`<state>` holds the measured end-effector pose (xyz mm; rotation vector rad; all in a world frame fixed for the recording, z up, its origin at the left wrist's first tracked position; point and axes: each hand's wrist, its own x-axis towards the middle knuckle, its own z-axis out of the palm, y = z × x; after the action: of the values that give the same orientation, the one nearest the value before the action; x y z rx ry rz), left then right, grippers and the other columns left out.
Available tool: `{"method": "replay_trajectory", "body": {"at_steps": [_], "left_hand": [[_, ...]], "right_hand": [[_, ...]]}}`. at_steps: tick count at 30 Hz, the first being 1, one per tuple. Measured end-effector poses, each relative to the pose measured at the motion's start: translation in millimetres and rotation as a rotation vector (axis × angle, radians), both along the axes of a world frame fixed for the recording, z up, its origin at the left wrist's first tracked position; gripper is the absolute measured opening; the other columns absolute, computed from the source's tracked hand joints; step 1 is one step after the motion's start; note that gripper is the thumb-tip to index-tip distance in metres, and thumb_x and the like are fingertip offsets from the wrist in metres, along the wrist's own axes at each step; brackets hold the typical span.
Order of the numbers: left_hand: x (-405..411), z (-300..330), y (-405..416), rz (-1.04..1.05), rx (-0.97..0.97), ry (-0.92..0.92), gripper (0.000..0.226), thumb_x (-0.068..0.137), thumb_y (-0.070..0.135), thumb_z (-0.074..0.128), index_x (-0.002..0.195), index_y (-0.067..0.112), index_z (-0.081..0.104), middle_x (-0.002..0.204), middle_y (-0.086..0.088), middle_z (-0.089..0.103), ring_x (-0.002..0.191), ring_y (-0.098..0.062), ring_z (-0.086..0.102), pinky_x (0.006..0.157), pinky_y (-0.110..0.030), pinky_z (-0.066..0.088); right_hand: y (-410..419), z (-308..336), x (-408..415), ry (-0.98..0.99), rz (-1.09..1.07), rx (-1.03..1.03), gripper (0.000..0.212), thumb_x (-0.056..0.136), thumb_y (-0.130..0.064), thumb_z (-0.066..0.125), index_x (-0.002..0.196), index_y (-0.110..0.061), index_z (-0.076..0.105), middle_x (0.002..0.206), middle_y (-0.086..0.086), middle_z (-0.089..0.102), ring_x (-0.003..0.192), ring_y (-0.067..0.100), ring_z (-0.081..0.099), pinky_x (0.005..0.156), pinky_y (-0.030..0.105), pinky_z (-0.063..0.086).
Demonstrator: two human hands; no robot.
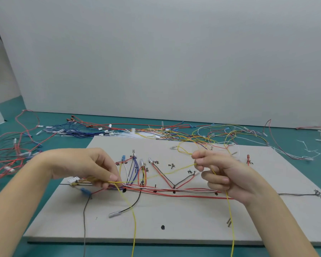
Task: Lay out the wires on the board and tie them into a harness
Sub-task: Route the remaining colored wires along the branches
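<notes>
Both hands (156,171) above the board (174,216), fingers pinching one taut yellow wire (167,172).

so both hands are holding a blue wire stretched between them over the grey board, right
Not quite: the wire is yellow, not blue. The head view shows the left hand and the right hand each pinching it, stretched between them over the grey board.

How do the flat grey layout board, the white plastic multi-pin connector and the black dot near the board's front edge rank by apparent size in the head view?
1. Flat grey layout board, by far.
2. White plastic multi-pin connector.
3. Black dot.
</notes>
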<state>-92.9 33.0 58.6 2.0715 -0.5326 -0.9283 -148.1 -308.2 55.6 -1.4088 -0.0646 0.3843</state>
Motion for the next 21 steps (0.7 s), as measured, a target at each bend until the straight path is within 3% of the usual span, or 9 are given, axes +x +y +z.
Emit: {"method": "replay_trajectory", "body": {"at_steps": [4,7,10,13,16,18,21], "left_hand": [[4,-11,-2,0.159,-0.172,-0.064,0.02,0.081,0.025,0.071,0.097,0.014,0.077,0.081,-0.005,0.068,0.072,-0.01,0.06,0.065,-0.018,0.045],[7,-16,-5,0.317,-0.324,-0.044,0.027,0.077,0.024,0.07,0.101,0.012,0.076,0.071,-0.001,0.056,0.059,-0.01,0.042,0.053,-0.017,0.036],[6,-10,-3,0.319,-0.255,-0.109,0.036,0.066,0.03,0.087,0.097,0.016,0.077,0.062,0.005,0.041,0.054,-0.011,0.024,0.045,-0.015,0.023],[5,-6,-4,0.401,-0.241,-0.298,0.039,0.05,0.038,0.085,0.08,0.016,0.075,0.056,0.006,0.038,0.049,-0.008,0.024,0.041,-0.014,0.021],[8,-6,-11,0.6,-0.514,-0.347,0.019,0.057,0.019,0.083,0.071,0.018,0.07,0.052,0.006,0.033,0.042,-0.006,0.021,0.037,-0.014,0.018],[13,-6,-13,0.771,-0.673,-0.338,0.012,0.074,0.017,0.074,0.068,0.019,0.064,0.05,0.009,0.026,0.039,-0.005,0.018,0.036,-0.012,0.013],[19,-3,-5,0.894,-0.894,-0.207,0.032,0.092,0.027,0.056,0.062,0.023,0.046,0.048,0.011,0.02,0.038,-0.004,0.013,0.035,-0.015,0.008]], "right_hand": [[1,-3,-1,0.022,0.076,-0.235,0.02,0.085,-0.005,0.06,0.085,-0.021,0.072,0.069,0.001,0.056,0.037,0.007,0.022,0.035,0.015,0.018],[3,-5,-3,0.028,0.152,-0.358,0.02,0.084,-0.004,0.061,0.085,-0.02,0.071,0.069,0.004,0.057,0.037,0.008,0.023,0.037,0.015,0.016],[6,-7,-3,0.026,0.212,-0.421,0.017,0.072,-0.011,0.065,0.087,-0.017,0.07,0.066,0.004,0.056,0.037,0.008,0.024,0.036,0.015,0.017],[7,-10,-3,0.02,0.252,-0.455,0.015,0.076,-0.006,0.063,0.087,-0.015,0.07,0.062,0.004,0.056,0.039,0.009,0.024,0.036,0.014,0.016],[9,-14,-3,0.021,0.283,-0.515,0.022,0.083,0.002,0.059,0.084,-0.017,0.071,0.063,0.004,0.058,0.04,0.009,0.027,0.036,0.014,0.016],[10,-16,-3,0.019,0.304,-0.57,0.022,0.081,0.001,0.061,0.082,-0.02,0.07,0.064,0.003,0.06,0.041,0.009,0.028,0.037,0.014,0.017],[11,-17,-3,0.021,0.334,-0.614,0.02,0.082,-0.002,0.063,0.082,-0.02,0.07,0.063,0.001,0.061,0.041,0.01,0.028,0.036,0.014,0.017]]}}
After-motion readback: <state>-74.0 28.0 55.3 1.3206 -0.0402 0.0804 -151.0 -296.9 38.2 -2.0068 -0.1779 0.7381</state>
